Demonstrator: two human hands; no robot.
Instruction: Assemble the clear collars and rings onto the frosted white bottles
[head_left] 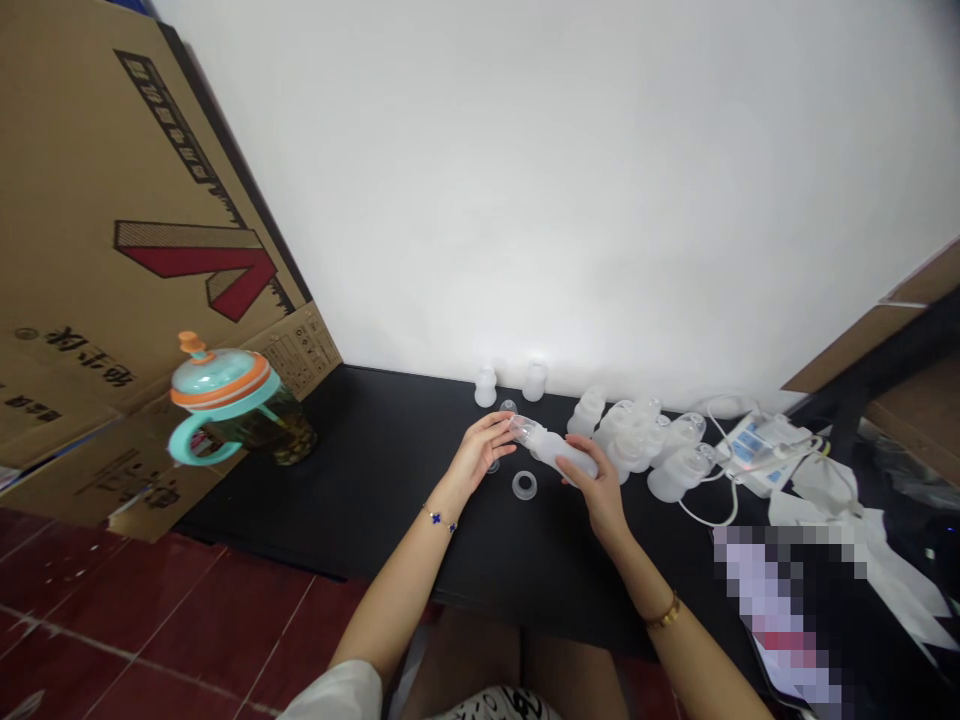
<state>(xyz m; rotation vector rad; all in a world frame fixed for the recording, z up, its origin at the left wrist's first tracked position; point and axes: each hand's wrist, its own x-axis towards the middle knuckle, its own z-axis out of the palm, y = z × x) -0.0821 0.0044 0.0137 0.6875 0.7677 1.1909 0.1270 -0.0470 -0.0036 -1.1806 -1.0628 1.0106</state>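
A frosted white baby bottle [553, 452] lies tilted between my hands above the black table. My right hand [600, 488] is wrapped around its lower body. At the other end, the fingers of my left hand [481, 452] pinch the clear cap [523, 430] over the bottle's top. Just below the bottle, a translucent collar ring [524, 486] rests on the table. Behind my left fingertips a small clear dome piece [508, 407] shows in part. Two white bottle bodies without caps, one on the left [486, 386] and one on the right [534, 381], stand against the wall.
Several capped bottles [637, 440] cluster to the right, beside a white power strip [765, 450] with cables. A phone or tablet with a blurred screen [787, 620] lies front right. At left stand a teal-handled jug [240, 410] and a large cardboard box [90, 200].
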